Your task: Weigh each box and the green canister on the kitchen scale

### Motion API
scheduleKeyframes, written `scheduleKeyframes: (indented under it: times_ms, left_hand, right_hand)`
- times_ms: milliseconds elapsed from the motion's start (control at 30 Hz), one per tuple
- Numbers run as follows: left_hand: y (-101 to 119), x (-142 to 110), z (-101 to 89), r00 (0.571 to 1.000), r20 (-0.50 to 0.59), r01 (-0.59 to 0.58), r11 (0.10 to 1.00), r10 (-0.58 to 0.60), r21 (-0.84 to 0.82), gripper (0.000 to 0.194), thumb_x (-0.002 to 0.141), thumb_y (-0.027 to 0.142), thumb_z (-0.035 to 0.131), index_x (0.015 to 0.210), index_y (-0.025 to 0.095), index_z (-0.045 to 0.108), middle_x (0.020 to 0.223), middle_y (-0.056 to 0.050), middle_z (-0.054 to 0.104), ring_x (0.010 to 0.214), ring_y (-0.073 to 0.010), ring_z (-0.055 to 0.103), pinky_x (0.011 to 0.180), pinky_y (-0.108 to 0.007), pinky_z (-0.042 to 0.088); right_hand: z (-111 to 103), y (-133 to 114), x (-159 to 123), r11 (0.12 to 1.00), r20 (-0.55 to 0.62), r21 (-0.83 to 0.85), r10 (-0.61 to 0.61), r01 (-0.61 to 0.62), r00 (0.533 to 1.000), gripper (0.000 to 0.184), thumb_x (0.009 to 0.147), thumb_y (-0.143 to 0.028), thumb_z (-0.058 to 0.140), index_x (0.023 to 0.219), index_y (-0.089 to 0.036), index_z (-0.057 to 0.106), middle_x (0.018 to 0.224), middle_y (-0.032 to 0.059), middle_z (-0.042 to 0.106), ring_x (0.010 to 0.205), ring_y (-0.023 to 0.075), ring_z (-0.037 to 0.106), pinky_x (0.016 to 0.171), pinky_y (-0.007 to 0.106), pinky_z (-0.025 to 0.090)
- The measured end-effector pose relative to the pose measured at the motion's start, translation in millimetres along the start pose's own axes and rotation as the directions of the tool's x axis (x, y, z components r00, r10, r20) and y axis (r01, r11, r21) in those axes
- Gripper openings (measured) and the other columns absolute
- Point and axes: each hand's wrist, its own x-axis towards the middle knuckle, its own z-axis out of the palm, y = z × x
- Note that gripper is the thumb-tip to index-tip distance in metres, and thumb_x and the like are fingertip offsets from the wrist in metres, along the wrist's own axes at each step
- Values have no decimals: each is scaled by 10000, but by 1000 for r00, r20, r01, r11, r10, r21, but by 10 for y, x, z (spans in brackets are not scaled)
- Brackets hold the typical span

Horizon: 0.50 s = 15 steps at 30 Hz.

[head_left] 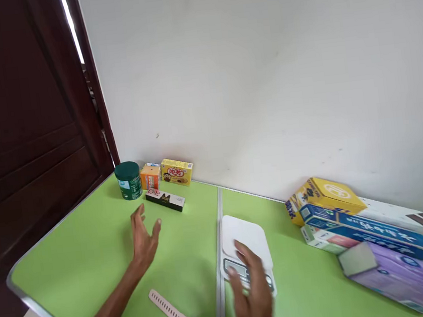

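Digital scale [244,228] lies flat on the green surface [81,255], just right of the metal seam [219,213] and set in from the back edge. From my end, the right hand [253,298] hangs over its display end, fingers parted and gripping nothing; I can't tell whether a fingertip touches it. I judge the scale fairly light, stiff and a bit slick, its plate and display wanting gentle treatment, so I'd take it by the two long sides of the base. I have the left hand [143,242] free too, fingers spread, nearest the slim box [165,200], which lies inward from the back left corner beside the green tub [129,180]. That box looks like light, crushable card; I'd pinch it across its narrow width at the middle. A pink-strapped watch [176,315] lies left of the seam.
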Motion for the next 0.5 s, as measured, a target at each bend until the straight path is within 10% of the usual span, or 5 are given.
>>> scheduleKeyframes:
  times_ms: [100, 267, 500]
  left_hand:
    - [-368, 406, 42, 997, 69, 20, 1000, -21, 15, 568, 936, 411, 613, 1430, 163, 480, 1420, -198, 564, 1307, -323, 601, 1117, -563, 491]
    - [-648, 774, 367, 987, 145, 61, 996, -70, 69, 620, 942, 354, 587, 1452, 36, 434, 1534, -293, 452, 1505, -380, 420, 1242, -548, 350]
    - [-612, 1077, 521, 982, 158, 84, 991, -100, 105, 707, 869, 432, 553, 1398, -22, 440, 1448, -326, 489, 1471, -455, 397, 1239, -656, 278]
  right_hand:
    - [832, -11, 405, 996, 218, 91, -1, -19, 976, 627, 1011, -505, 574, 1554, -241, 402, 1553, 156, 508, 1408, 324, 523, 1143, 536, 453]
    - [1798, 333, 1166, 990, 264, -40, 143, -138, 954, 981, 821, -487, 779, 1612, -149, 309, 1643, 229, 341, 1550, 416, 281, 1236, 624, 306]
    - [1976, 354, 1358, 970, 326, -236, 138, -61, 935, 608, 785, -166, 763, 1369, -172, 596, 1344, 157, 623, 1261, 333, 560, 1120, 506, 448]
